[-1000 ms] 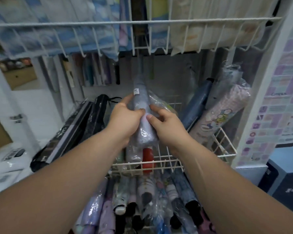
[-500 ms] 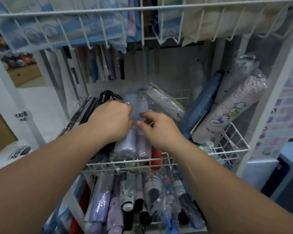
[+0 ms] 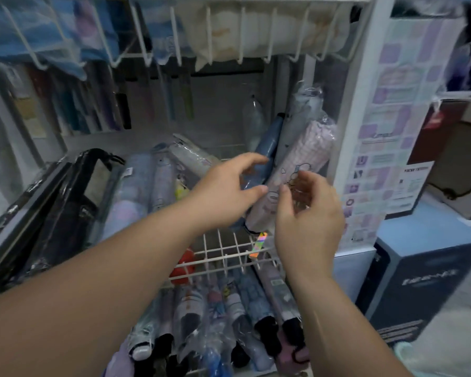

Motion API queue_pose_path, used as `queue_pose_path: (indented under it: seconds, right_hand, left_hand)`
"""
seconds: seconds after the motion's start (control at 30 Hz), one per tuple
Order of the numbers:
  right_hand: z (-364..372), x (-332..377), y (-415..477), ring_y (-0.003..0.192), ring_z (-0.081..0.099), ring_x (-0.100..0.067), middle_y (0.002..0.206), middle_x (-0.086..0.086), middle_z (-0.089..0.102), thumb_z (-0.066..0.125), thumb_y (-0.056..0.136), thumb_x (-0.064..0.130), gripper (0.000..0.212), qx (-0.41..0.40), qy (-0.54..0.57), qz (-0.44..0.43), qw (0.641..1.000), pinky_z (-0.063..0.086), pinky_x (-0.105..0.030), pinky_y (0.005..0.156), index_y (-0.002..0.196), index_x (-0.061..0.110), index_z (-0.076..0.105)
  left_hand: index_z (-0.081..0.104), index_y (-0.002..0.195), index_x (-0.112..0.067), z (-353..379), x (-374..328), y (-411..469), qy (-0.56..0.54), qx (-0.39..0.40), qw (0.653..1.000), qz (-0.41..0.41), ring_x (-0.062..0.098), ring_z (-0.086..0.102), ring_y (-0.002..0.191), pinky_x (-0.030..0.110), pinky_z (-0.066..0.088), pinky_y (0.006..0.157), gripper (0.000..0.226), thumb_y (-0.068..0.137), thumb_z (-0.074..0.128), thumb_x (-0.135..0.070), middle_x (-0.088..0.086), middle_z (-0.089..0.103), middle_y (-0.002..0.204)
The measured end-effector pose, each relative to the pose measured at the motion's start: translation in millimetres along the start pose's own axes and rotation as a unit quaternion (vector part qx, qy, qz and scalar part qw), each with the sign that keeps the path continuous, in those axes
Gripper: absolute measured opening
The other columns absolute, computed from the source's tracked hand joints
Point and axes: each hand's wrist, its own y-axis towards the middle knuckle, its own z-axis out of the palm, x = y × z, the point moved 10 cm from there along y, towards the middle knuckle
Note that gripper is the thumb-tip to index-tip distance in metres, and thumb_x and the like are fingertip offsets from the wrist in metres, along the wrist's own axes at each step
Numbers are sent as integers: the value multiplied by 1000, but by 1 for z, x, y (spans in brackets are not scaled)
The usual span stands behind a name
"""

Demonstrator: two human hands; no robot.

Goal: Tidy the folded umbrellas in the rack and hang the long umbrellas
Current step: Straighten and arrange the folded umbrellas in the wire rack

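Note:
A white wire rack shelf (image 3: pixel 223 254) holds folded umbrellas in clear wrappers. A grey-lilac folded umbrella (image 3: pixel 136 183) lies flat among others on the left part of the shelf. My left hand (image 3: pixel 226 191) reaches to the right with fingers spread, thumb and fingers around a dark blue folded umbrella (image 3: pixel 268 144) that leans upright. My right hand (image 3: pixel 307 216) is open, fingers curled, just in front of a pink checked umbrella (image 3: pixel 307 159) leaning against the rack's right post. Neither hand has closed on anything.
Black boxed umbrellas (image 3: pixel 52 213) lean at the shelf's left. A lower shelf (image 3: pixel 229 317) holds several wrapped folded umbrellas. An upper wire basket (image 3: pixel 229 31) hangs overhead with packaged goods. A dark blue box (image 3: pixel 424 284) stands on the floor at right.
Both hands let go of the grey-lilac umbrella, now lying on the shelf, and moved right toward the leaning blue and pink umbrellas. The view shifted right.

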Motion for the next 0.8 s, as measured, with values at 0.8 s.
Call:
queue_pose_path:
  seconds: [0.8]
  right_hand:
    - [47, 2, 0, 125, 55, 1, 142, 3, 57, 56, 98, 6, 49, 194, 180, 5, 964, 46, -23, 106, 146, 18, 49]
  left_hand:
    - [39, 146, -39, -4, 40, 6, -299, -141, 940, -90, 12, 71, 75, 29, 57, 65, 58, 101, 58, -8, 3, 70, 90]
